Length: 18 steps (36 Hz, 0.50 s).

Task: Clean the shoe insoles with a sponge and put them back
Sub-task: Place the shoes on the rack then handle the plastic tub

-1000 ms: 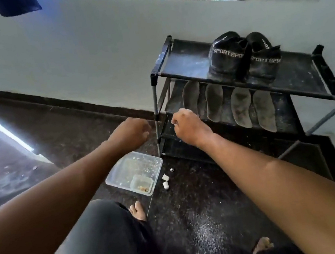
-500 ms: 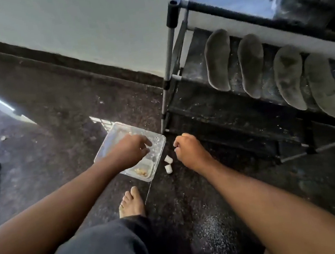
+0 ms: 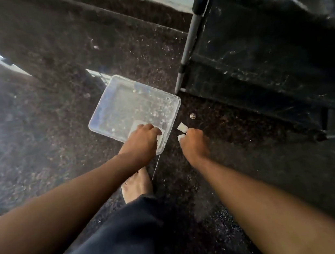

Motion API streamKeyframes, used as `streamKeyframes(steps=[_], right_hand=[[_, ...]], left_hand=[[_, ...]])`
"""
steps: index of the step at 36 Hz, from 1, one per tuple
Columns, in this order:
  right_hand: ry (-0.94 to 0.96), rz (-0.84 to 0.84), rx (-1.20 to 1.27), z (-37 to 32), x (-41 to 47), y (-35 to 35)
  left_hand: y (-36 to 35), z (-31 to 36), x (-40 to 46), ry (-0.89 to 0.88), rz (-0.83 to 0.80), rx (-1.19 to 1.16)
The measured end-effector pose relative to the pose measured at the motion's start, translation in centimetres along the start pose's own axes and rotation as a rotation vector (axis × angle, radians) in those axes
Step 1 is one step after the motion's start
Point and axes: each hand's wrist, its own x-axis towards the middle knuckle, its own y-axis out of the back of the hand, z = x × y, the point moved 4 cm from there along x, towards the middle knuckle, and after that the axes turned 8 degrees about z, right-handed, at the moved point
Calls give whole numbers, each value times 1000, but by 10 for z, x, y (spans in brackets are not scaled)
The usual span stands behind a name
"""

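Note:
A clear plastic tray holding water lies on the dark floor. My left hand reaches into the small inner cup at the tray's near corner. Its fingers curl down around the sponge there, which they hide. Just right of the tray, my right hand is on the floor with its fingers curled. Its fingertips pinch the nearer of two small white pieces. The other white piece lies free beside it. No insoles or shoes are in view.
The black shoe rack fills the upper right, its grey leg standing just behind the tray. A small round metal bit lies near the white pieces. My bare foot and dark trouser leg are below the tray.
The view has dropped and closed in on the floor, so the insoles are out of view. My left hand moved down into the tray's inner cup. My right hand reached the white pieces.

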Motion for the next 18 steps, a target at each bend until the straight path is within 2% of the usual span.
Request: streamKeyframes(steps=[5, 12, 14, 18], right_hand=[[-107, -10, 84, 7, 5, -17], [-150, 5, 114, 6, 9, -27], [-121, 23, 109, 4, 9, -24], [63, 54, 82, -8, 15, -13]], left_hand=[[-9, -6, 8, 60, 74, -46], [-15, -10, 11, 19, 113, -42], [-13, -12, 16, 27, 136, -58], [-13, -21, 26, 64, 110, -93]])
